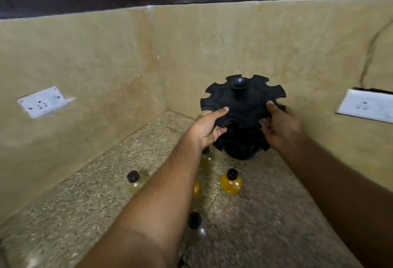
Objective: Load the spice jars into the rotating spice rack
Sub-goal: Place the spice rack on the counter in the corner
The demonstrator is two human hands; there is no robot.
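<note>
A black rotating spice rack with notched slots around its rim stands in the far corner of the speckled counter. My left hand grips its top tier at the left edge, thumb on top. On the right edge, my right hand holds the same tier. All the slots I can see are empty. Several black-capped jars stand on the counter in front of the rack: a yellow one, a pale one, a clear one, and others partly hidden behind my left forearm.
Beige stone walls meet in a corner right behind the rack. A white socket plate is on the left wall and another on the right wall. A dark strip runs above the stone.
</note>
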